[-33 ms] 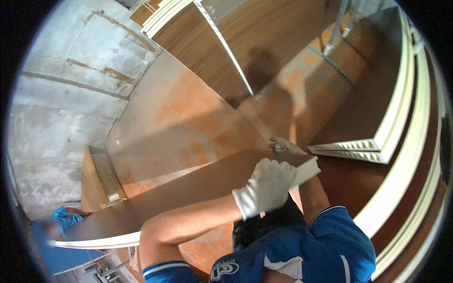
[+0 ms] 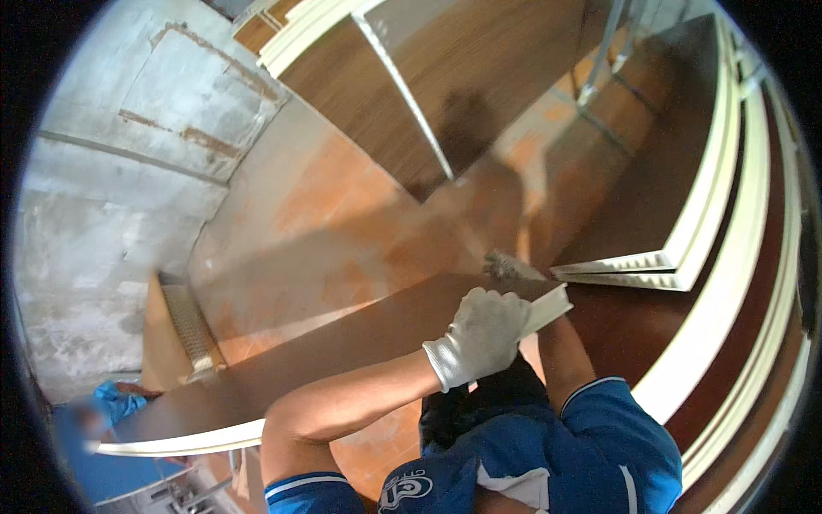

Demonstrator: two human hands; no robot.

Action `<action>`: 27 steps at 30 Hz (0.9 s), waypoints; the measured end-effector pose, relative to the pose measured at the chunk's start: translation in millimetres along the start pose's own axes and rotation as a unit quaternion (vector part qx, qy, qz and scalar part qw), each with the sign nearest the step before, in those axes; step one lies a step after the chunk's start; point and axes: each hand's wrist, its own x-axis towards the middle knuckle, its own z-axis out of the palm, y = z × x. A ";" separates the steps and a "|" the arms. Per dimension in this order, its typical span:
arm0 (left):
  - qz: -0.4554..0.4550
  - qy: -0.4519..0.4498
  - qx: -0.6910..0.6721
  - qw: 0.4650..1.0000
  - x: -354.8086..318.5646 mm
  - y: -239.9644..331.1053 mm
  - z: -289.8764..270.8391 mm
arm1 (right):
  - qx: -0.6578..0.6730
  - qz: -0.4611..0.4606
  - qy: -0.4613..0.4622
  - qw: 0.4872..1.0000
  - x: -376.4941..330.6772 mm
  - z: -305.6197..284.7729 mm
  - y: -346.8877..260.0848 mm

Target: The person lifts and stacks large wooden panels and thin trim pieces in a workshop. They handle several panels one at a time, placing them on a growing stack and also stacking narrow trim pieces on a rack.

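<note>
A long dark brown board (image 2: 342, 343) with a cream edge runs from the lower left to the middle of the view. My left hand (image 2: 484, 334), in a white glove, is clamped over its near end. My right hand (image 2: 509, 267), in a grey glove, grips the same end at its far corner. My blue shirt (image 2: 556, 463) fills the lower edge. At the board's other end, a person in blue (image 2: 107, 407) is at the lower left; their grip is hidden.
Brown panels with cream edges (image 2: 685, 257) are stacked on the right. Large brown boards (image 2: 479, 77) lean at the top. Below is an orange tiled floor (image 2: 325, 214), at the left a rough concrete wall (image 2: 103, 214). A ribbed panel (image 2: 188, 330) leans by the wall.
</note>
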 end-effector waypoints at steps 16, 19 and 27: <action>-0.034 -0.005 -0.050 0.998 30.0 -40.6 -31.4 | -0.032 0.111 -0.040 0.992 4.7 13.5 -87.3; -0.095 0.074 -0.009 0.993 38.7 -71.9 -57.8 | 0.020 0.091 -0.073 0.993 37.9 10.2 -103.8; -0.241 0.092 0.007 0.966 -62.4 -134.9 -87.3 | -0.114 0.059 -0.092 0.987 71.0 -2.6 -179.7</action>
